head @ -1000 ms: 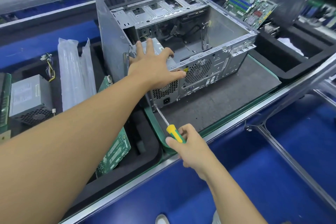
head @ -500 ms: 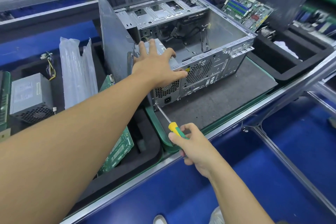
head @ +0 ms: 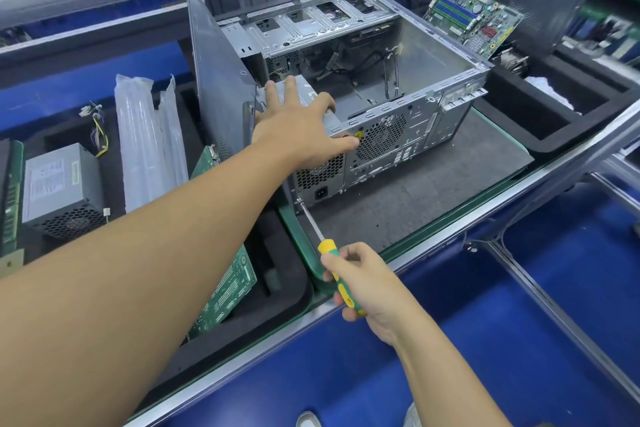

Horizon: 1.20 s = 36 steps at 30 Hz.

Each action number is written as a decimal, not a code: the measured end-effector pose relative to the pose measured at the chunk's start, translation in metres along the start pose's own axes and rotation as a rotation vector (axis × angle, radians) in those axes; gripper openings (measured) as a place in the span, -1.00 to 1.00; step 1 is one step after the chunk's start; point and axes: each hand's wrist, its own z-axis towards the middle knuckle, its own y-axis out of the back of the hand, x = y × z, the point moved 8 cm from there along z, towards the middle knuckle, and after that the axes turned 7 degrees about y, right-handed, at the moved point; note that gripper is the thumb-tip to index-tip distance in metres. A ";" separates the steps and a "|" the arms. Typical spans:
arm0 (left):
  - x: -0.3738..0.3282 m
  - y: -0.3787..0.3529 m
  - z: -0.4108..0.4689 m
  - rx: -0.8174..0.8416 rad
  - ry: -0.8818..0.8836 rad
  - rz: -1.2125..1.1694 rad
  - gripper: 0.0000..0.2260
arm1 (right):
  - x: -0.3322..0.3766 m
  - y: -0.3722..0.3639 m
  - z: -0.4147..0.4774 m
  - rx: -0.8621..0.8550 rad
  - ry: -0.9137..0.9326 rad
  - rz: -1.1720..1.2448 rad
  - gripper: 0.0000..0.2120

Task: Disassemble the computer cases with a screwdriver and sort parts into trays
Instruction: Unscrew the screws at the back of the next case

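Little has moved in the last second. The screwdriver [head: 326,248] tip stays on the screw [head: 298,201] at the near-left bottom corner of the case [head: 398,149], which sits on the mat [head: 433,191] mid-bench. Only the right hand [head: 363,282] has shifted, its fingers curled afresh round the handle (another turn, probably). The left hand [head: 301,130] remains spread wide and flat on the power supply [head: 311,95] inside. I judge the screw is not yet out, so the supply can't be lifted to a tray.

Aluminium-edged workbench [head: 450,229], three things set straight on it.
At centre a green-rimmed grey mat [head: 433,184], bearing the computer case [head: 398,135]; just left of the mat a black foam tray [head: 277,288], just right of the mat a second black foam tray [head: 512,111].
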 end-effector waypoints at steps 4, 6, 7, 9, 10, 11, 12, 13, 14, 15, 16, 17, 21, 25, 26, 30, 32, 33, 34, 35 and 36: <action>0.000 -0.001 0.000 -0.004 -0.004 -0.011 -0.34 | -0.002 -0.001 -0.002 0.078 -0.083 0.036 -0.71; 0.000 -0.001 0.000 -0.010 -0.003 -0.008 -0.34 | 0.001 0.006 -0.001 0.058 0.001 -0.064 -0.79; 0.000 -0.001 0.000 -0.011 -0.003 -0.005 -0.34 | 0.002 0.010 -0.001 0.029 0.063 -0.116 -0.87; 0.000 -0.001 0.000 -0.010 -0.001 -0.002 -0.33 | 0.002 0.015 -0.001 -0.019 0.133 -0.103 -0.91; 0.000 -0.001 0.000 -0.008 0.000 -0.003 -0.33 | 0.001 0.015 -0.001 -0.035 0.147 -0.059 -0.85; 0.000 -0.001 0.000 -0.006 0.001 -0.004 -0.33 | 0.000 0.015 0.000 -0.040 0.148 -0.028 -0.81; 0.000 -0.001 0.000 -0.005 0.001 -0.005 -0.33 | 0.001 0.014 -0.001 -0.041 0.139 -0.024 -0.79; 0.000 -0.001 0.001 -0.006 0.002 -0.005 -0.34 | 0.001 0.013 0.000 -0.028 0.120 -0.029 -0.80; 0.000 -0.001 0.000 -0.005 0.001 -0.004 -0.33 | 0.002 0.011 0.000 -0.016 0.088 -0.020 -0.81; 0.000 -0.001 0.000 -0.003 0.001 -0.003 -0.33 | 0.003 0.012 0.000 -0.010 0.045 0.007 -0.80; 0.000 -0.001 0.000 -0.003 0.001 -0.003 -0.33 | 0.003 0.013 0.001 -0.004 -0.002 0.044 -0.77; 0.000 0.000 0.000 -0.003 0.002 -0.005 -0.32 | 0.003 0.013 0.001 0.010 -0.044 0.077 -0.75; -0.001 -0.001 0.000 0.005 0.001 -0.006 -0.31 | 0.008 0.012 -0.001 0.048 0.025 -0.076 -0.83; 0.000 -0.001 -0.001 0.013 0.009 -0.013 -0.32 | 0.002 0.013 -0.003 -0.048 0.124 -0.002 -0.82; -0.001 -0.001 -0.001 0.013 0.009 -0.013 -0.32 | 0.000 0.010 -0.003 -0.047 0.118 -0.001 -0.79; -0.001 -0.001 -0.002 0.016 0.007 -0.014 -0.33 | 0.001 0.005 -0.002 0.004 0.009 -0.008 -0.70; -0.001 0.000 -0.002 0.014 0.004 -0.013 -0.33 | -0.001 0.004 -0.002 0.060 -0.069 0.053 -0.70; -0.001 0.000 -0.002 0.013 0.003 -0.010 -0.33 | 0.000 0.005 -0.002 0.072 -0.072 0.040 -0.72; -0.001 0.000 -0.002 0.015 0.004 -0.007 -0.32 | 0.000 0.007 -0.002 0.069 -0.056 0.005 -0.74; -0.002 0.000 -0.003 0.018 0.004 -0.005 -0.32 | 0.002 0.010 -0.003 0.047 -0.024 -0.041 -0.79; -0.002 0.000 -0.003 0.022 0.005 -0.004 -0.32 | 0.002 0.014 -0.003 0.016 0.022 -0.089 -0.86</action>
